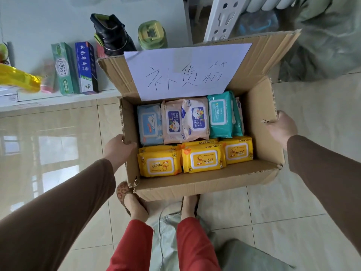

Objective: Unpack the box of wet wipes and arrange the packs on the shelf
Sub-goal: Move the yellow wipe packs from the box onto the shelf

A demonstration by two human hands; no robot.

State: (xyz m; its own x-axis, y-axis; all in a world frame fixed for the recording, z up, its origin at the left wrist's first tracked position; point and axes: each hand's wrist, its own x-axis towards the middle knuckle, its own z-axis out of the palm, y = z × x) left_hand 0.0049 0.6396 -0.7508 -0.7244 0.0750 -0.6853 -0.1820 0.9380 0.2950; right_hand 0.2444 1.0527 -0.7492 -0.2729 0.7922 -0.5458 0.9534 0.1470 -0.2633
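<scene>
An open cardboard box point(261, 122) is held above the tiled floor in front of me. My left hand point(117, 149) grips its left wall and my right hand point(281, 126) grips its right wall. Inside lie several wet wipe packs: yellow duck packs point(203, 159) at the near side, a light blue pack point(149, 126), peach baby wipe packs point(185, 120) and teal packs point(219, 116) at the far side. A white handwritten sheet point(185, 69) is stuck to the raised far flap. The white shelf point(58, 100) is at the upper left.
On the shelf stand two toothpaste boxes point(76, 69), a black bottle point(111, 34), a green bottle point(152, 36) and a yellow package point(19, 79). A white perforated rack point(222, 16) rises behind the box. My slippered feet point(132, 202) stand just under the box's near edge.
</scene>
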